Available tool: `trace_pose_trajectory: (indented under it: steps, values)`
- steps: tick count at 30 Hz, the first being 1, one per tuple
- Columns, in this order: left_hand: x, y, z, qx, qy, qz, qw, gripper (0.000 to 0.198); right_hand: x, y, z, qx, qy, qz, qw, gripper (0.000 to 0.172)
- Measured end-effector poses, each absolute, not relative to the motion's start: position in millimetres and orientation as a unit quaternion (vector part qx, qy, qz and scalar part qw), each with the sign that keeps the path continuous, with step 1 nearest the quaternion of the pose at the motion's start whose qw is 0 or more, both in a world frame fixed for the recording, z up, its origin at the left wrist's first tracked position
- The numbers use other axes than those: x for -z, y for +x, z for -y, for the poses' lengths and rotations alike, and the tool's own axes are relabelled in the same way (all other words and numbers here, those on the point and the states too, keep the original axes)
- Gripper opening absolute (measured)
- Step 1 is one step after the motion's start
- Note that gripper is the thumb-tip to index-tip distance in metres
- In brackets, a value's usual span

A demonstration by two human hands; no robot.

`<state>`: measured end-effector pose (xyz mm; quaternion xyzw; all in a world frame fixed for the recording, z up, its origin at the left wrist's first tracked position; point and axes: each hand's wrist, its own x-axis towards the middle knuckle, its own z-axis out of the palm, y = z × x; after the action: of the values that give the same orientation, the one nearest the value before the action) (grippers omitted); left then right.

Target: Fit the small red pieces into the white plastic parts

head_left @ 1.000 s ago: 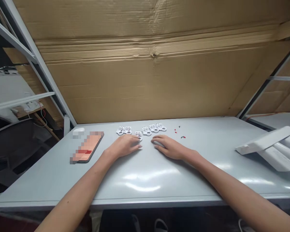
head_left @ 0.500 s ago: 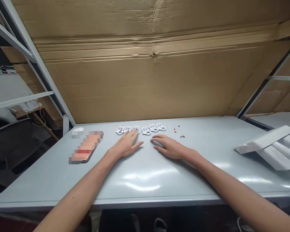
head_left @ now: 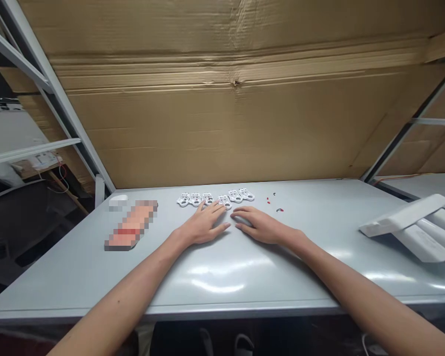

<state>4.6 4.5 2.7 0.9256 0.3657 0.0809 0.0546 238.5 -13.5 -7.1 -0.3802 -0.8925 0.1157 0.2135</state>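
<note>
Several flat white parts (head_left: 196, 199), each with a round ring at one end and small holes, lie in a row toward the back of the table. My left hand (head_left: 206, 224) is open, palm down, its fingertips reaching over or touching a white part (head_left: 225, 201) near the middle of the row. Whether the fingers press on it I cannot tell. Just to the right rests my right hand (head_left: 257, 225), open with fingers slightly bent over the bare tabletop. It holds nothing and lies in front of the right-hand white parts (head_left: 246, 194).
Small red and black bits (head_left: 280, 210) are scattered right of the row. A pixelated flat object (head_left: 128, 230) and a small white item (head_left: 118, 200) lie at left. Long white pieces (head_left: 408, 215) sit at right. A cardboard panel (head_left: 222, 133) closes off the back.
My left hand has moved a little to the right along the row, uncovering the third white part more and coming over the fourth. My right hand stays in place.
</note>
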Motion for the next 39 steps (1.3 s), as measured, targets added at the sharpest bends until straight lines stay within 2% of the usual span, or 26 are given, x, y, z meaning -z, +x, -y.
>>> trace_pose_trajectory:
  steps: [7,14,16,20,22,26,34,37,39]
  values:
    - [-8.5,3.7,5.4,-0.146,0.938,-0.314,0.036,0.038,6.1,248.2,5.2,-0.104,-0.407,0.878,0.229,0.03]
    - [-9.8,8.2,8.6,-0.194,0.938,-0.287,-0.002,0.023,4.3,271.3,-9.8,-0.04,-0.586,0.78,0.216,0.03]
    - [-6.2,7.1,5.9,-0.213,0.93,-0.3,-0.008,0.024,1.0,282.0,-13.1,-0.023,-0.648,0.731,0.214,0.033]
    - [2.0,1.6,-0.4,-0.195,0.92,-0.338,-0.014,0.042,-3.8,304.2,-17.9,-0.044,-0.736,0.652,0.176,0.034]
    - [3.6,-0.7,-1.7,-0.176,0.928,-0.328,-0.006,0.04,-3.7,310.8,-19.3,-0.065,-0.751,0.638,0.157,0.033]
    - [-0.1,-0.6,1.3,-0.177,0.938,-0.296,0.013,0.031,-0.4,310.6,-20.8,-0.074,-0.73,0.657,0.173,0.025]
    - [-5.5,4.5,7.3,-0.2,0.945,-0.253,0.048,0.025,8.0,305.5,-26.3,-0.085,-0.697,0.685,0.196,0.014]
    - [-6.0,3.9,6.9,-0.206,0.943,-0.257,0.051,0.026,9.3,305.6,-27.5,-0.091,-0.688,0.692,0.199,0.015]
    - [-6.8,3.3,6.6,-0.205,0.938,-0.274,0.054,0.034,7.5,302.9,-26.8,-0.098,-0.679,0.692,0.226,0.014]
